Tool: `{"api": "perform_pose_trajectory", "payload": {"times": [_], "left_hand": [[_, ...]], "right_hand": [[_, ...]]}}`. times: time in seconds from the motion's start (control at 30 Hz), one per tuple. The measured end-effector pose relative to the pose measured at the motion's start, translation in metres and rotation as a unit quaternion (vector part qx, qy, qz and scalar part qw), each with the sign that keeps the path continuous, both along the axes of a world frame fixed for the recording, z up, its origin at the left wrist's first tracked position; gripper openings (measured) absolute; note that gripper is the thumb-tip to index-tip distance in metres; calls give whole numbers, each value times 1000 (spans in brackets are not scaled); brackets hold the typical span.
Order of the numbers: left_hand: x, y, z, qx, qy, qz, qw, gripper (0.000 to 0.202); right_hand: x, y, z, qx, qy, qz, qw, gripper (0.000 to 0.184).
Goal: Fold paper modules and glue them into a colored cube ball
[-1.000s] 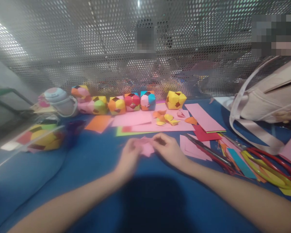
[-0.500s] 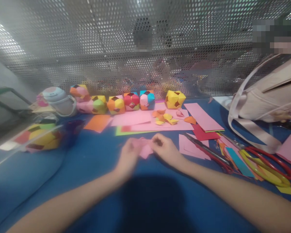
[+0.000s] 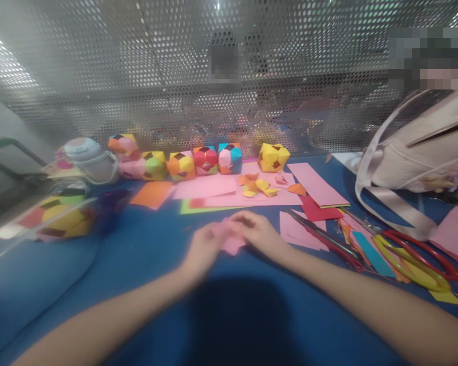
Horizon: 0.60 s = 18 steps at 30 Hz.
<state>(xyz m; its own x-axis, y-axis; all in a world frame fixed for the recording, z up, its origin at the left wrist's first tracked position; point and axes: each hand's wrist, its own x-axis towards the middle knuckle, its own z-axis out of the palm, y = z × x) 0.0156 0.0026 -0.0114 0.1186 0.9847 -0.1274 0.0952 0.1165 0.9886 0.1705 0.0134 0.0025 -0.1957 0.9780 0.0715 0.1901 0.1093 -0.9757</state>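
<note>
Between my two hands, just above the blue tabletop (image 3: 148, 249), is a small piece of folded pink paper (image 3: 233, 246). My left hand (image 3: 206, 244) is closed on its left side, thumb laid over the paper. From the right, my right hand (image 3: 257, 231) pinches the upper right part with bent fingers. The hands cover much of the paper, so its exact folds are hard to make out. Beyond them lie pink sheets (image 3: 206, 186) and several small folded yellow pieces (image 3: 261, 185).
Folded paper balls (image 3: 181, 165) line the back, by a perforated metal screen (image 3: 168, 66). At right lie black-bladed scissors (image 3: 324, 236), scissors with red and yellow handles (image 3: 412, 259) and a pale bag (image 3: 423, 142). A white lidded cup (image 3: 91, 160) stands at back left.
My right hand has shifted slightly left over the pink paper, closer to my left hand. Both hands keep hold of it, and the view has moved slightly.
</note>
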Motion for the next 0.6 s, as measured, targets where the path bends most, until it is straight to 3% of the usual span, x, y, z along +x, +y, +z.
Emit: {"api": "perform_pose_trajectory", "payload": {"times": [0.13, 0.27, 0.37, 0.43, 0.53, 0.6], "left_hand": [[-1, 1, 0, 7, 36, -18, 999, 26], [-1, 2, 0, 14, 33, -20, 999, 24], [-1, 3, 0, 10, 12, -22, 1000, 22], [-2, 3, 0, 6, 4, -28, 1000, 21], [-1, 3, 0, 3, -7, -30, 1000, 19], [-1, 3, 1, 0, -11, -22, 1000, 20]], "right_hand": [[-2, 7, 2, -81, 64, 15, 995, 19], [-4, 8, -2, -45, 52, 19, 997, 11], [-3, 5, -8, 94, -1, 17, 995, 10], [0, 3, -11, 226, -57, 9, 972, 17], [6, 1, -15, 403, -187, 6, 896, 21], [9, 0, -16, 466, -278, 12, 840, 20]]}}
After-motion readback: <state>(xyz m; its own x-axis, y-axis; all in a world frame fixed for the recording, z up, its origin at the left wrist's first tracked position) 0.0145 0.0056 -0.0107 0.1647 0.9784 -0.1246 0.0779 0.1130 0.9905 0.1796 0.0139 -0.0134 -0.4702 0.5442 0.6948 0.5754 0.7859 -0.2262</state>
